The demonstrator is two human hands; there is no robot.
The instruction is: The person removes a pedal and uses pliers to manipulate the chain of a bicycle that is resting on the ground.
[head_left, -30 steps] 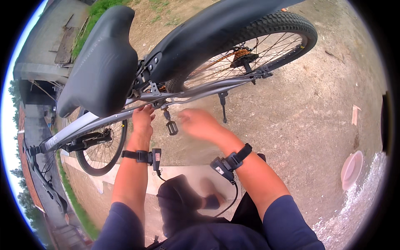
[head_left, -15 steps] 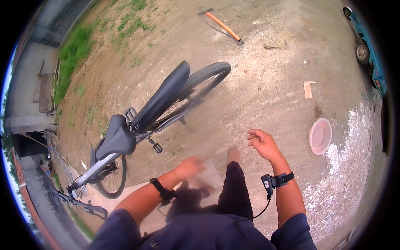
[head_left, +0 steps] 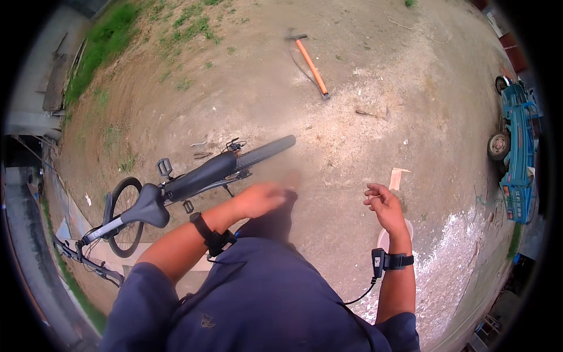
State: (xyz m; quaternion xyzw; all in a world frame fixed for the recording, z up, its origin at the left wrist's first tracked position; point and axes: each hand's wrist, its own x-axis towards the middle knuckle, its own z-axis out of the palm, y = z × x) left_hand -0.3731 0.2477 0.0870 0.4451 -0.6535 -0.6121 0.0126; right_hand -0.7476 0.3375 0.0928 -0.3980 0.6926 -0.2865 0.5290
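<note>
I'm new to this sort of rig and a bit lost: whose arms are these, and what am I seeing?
There is no machine: these are a person's bare hands, seen by a wide fisheye camera worn on the head, looking down. The right hand is lifted, fingers loosely curled and seemingly empty; the left hand is blurred, with no held thing visible. On the ground, a bicycle stands at left, an orange pump lies ahead, and a pink basin shows partly behind the right forearm.

Outdoor yard (head_left: 340, 158): bare dirt (head_left: 246, 100), grass (head_left: 108, 47)
</note>
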